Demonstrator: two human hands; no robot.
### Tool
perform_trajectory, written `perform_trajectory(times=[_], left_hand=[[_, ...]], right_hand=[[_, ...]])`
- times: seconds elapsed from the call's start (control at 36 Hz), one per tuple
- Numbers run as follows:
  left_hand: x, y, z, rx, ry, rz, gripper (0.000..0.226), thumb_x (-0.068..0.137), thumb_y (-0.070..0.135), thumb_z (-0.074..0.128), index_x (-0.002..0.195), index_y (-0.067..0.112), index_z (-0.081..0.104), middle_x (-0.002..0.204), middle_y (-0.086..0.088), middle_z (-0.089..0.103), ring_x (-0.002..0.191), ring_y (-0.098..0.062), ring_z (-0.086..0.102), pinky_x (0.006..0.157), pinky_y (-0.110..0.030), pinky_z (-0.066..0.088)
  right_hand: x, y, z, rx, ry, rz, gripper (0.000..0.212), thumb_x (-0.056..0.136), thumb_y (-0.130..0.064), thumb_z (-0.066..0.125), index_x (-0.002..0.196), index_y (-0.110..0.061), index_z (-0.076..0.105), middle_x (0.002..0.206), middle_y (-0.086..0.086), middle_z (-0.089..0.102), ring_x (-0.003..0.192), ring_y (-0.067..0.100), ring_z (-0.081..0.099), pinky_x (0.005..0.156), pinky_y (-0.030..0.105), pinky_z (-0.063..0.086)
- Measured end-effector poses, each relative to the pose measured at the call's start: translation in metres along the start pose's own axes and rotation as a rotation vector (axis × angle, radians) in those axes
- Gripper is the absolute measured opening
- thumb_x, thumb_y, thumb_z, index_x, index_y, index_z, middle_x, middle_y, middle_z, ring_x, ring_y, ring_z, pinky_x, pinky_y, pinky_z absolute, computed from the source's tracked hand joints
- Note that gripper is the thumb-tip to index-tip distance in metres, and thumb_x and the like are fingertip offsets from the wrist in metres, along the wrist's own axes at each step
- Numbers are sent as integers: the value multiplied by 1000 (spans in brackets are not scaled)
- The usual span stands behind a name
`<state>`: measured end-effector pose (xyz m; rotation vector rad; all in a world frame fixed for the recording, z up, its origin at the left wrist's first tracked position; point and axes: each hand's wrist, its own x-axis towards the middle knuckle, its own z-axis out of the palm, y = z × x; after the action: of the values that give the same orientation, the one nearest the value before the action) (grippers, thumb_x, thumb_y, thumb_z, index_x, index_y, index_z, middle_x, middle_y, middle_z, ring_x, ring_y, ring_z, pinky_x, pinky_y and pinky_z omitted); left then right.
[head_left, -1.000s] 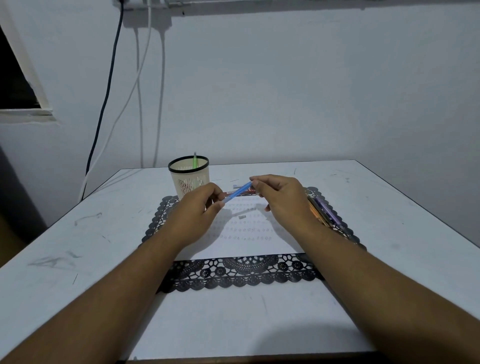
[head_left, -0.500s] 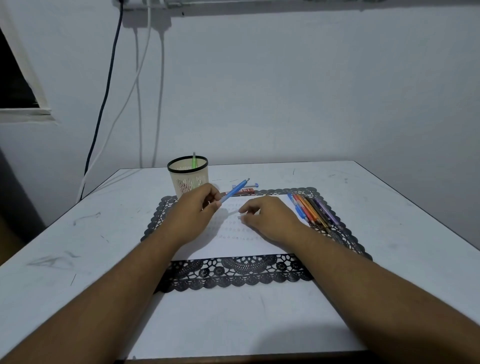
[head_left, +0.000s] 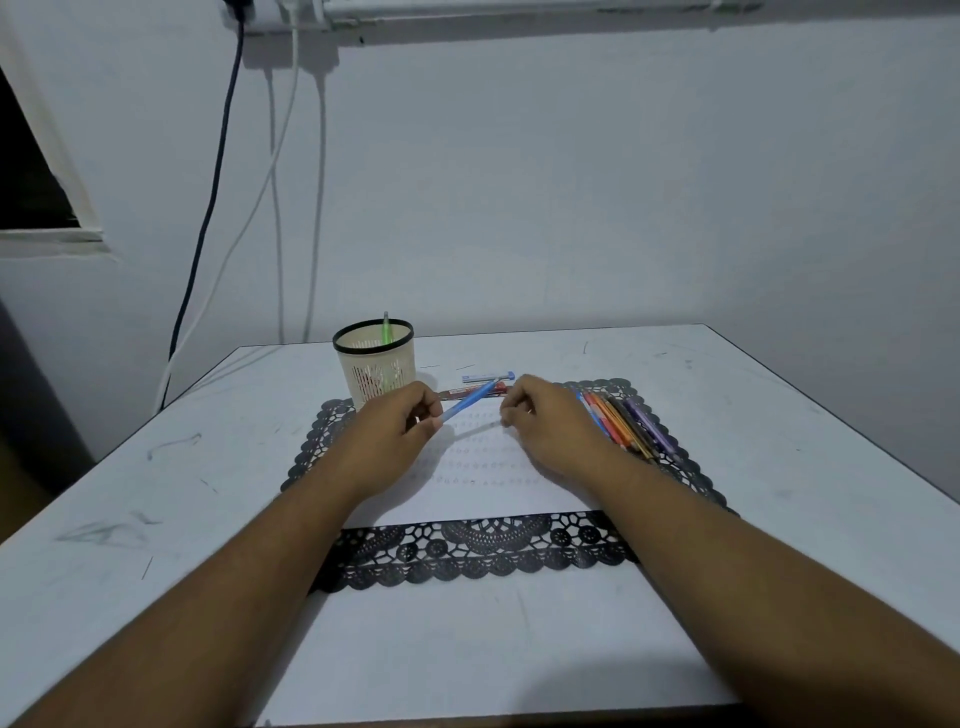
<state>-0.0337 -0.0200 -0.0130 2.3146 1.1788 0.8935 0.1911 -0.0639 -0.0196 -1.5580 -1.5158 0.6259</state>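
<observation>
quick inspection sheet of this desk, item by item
surface: white table, scuffed; black lace mat with a paper sheet on it
job's things: blue pen, tilted above the paper
clutter: pen cup holding a green pen; row of coloured pens on the mat's right
hands: left hand pinches the blue pen; right hand curled near its far end, hold unclear
cables: black cable and white cables hang down the wall
surroundings: plain wall; window frame at left
</observation>
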Motion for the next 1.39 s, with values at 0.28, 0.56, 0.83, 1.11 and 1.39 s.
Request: perform_trajectory(times=[0.28, 0.56, 0.83, 1.11, 1.39], left_hand=[[0, 1, -1, 20, -1, 21, 15, 102, 22, 63, 93, 34, 61, 91, 12, 65, 84, -16, 59, 71, -31, 47], [-1, 2, -1, 29, 12, 26, 14, 102, 24, 63, 93, 35, 61, 91, 12, 65, 84, -16, 59, 71, -35, 48], [0, 1, -1, 41, 21, 33, 14, 102, 25, 63, 93, 36, 60, 91, 13, 64, 84, -15, 58, 71, -34, 48], [1, -1, 0, 58, 12, 61, 16, 102, 25, 63, 92, 37, 60, 89, 15, 64, 81, -9, 55, 69, -31, 46], [0, 1, -1, 39, 13, 62, 16, 103, 24, 61, 93, 37, 59, 90, 12, 63, 84, -15, 58, 72, -33, 48]], right_hand=[[7, -6, -24, 513, 82, 37, 27, 101, -5, 61, 101, -22, 82, 83, -4, 72, 70, 9, 50, 55, 22, 41], [11, -1, -20, 524, 89, -61, 19, 93, -6, 73, 97, -22, 82, 92, 7, 79, 72, 9, 65, 51, 24, 48], [15, 2, -23, 443, 127, -125, 13, 95, -10, 72, 95, -20, 81, 77, -7, 73, 64, -1, 57, 56, 13, 44], [9, -1, -20, 274, 60, -167, 12, 98, -22, 72, 96, -26, 83, 78, -12, 75, 58, -3, 54, 56, 11, 40], [12, -1, -25, 278, 150, -214, 15, 99, -15, 69, 94, -20, 81, 66, -21, 67, 58, -6, 56, 57, 6, 40]])
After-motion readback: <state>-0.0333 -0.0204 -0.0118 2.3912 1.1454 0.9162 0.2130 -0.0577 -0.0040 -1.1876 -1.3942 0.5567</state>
